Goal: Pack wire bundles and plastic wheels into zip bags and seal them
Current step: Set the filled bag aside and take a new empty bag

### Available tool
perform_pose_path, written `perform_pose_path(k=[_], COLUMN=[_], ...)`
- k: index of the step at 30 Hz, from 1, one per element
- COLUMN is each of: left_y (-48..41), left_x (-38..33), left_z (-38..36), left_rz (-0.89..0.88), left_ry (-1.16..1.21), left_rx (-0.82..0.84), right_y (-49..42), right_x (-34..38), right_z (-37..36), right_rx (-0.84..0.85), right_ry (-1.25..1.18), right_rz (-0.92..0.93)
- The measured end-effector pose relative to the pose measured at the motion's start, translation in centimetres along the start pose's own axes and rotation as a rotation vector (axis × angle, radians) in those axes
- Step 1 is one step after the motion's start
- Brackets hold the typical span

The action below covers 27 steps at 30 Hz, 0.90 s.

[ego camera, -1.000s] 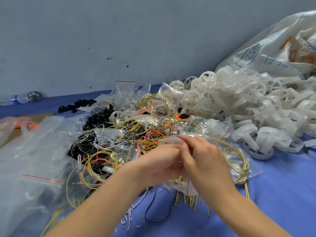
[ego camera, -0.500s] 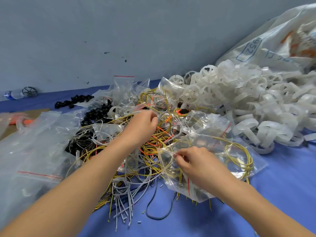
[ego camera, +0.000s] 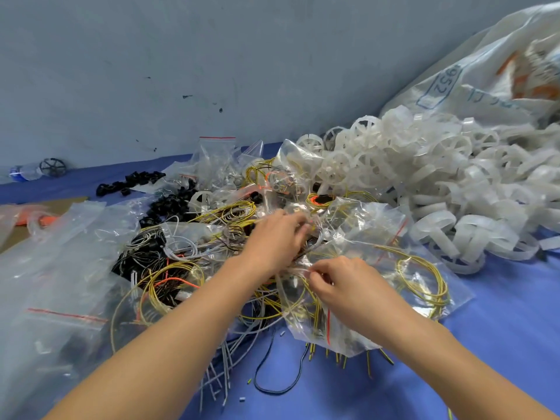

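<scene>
Counting from here: two hands, one bag in play. My right hand (ego camera: 348, 286) pinches the mouth of a zip bag (ego camera: 378, 262) lying on the blue bench (ego camera: 500, 328), with one yellow wire coil (ego camera: 424, 280) inside. My left hand (ego camera: 272, 237) sits in the wire tangle (ego camera: 169, 277) just behind; its fingers are blurred, so I cannot tell its grip. White wheels (ego camera: 439, 177), beyond counting, heap up on the right; loose bags (ego camera: 60, 268) crowd the left.

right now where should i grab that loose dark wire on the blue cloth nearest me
Pinch the dark wire at the bottom of its U bend, coming from the near side. That curve lies alone on the cloth, while both ends run up toward the bag and the wire tangle, where they would likely snag.
</scene>
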<state>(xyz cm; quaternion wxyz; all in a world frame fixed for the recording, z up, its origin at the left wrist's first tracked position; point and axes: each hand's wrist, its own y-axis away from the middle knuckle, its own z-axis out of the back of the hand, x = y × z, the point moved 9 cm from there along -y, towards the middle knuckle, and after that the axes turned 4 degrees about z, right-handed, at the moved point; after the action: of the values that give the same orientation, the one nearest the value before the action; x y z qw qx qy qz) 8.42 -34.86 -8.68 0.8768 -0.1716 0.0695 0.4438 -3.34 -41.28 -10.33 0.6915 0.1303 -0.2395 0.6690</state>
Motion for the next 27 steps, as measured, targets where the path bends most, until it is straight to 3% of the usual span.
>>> perform_pose_path(k=[4, 10, 15, 17, 23, 27], left_y=[1.8, 2.8, 4.4, 5.1, 9.7, 12.7], left_x=[-1.4, 1.0, 4.2, 5.5, 6.9, 6.8], left_z=[-0.1, 5.2, 6.3, 6.0, 5.4, 6.8], left_rz=[-0.055, 0.042, 0.299, 0.442, 0.555, 0.583], left_ry=[-0.015, 0.395, 1.195, 1.366, 1.505, 1.339], left_rx=[-0.010, -0.148, -0.168, -0.172, -0.015, 0.136], right_y=[0.4, 0.8, 0.9, 1.0, 1.2, 1.8], right_x=[-0.1, 0.0, 0.8, 1.2, 2.1, 3.3], right_z=[-0.1, -0.1, 0.8, 1.1, 3.0, 2.8], right_rx=[-0.001, -0.006, -0.049, -0.069, -0.243, -0.296], right_ry=[0.011, -0.007, -0.084, -0.115, -0.436, -0.541], right_rz=[-0.013, -0.028, -0.038, -0.029, 0.015, 0.034])
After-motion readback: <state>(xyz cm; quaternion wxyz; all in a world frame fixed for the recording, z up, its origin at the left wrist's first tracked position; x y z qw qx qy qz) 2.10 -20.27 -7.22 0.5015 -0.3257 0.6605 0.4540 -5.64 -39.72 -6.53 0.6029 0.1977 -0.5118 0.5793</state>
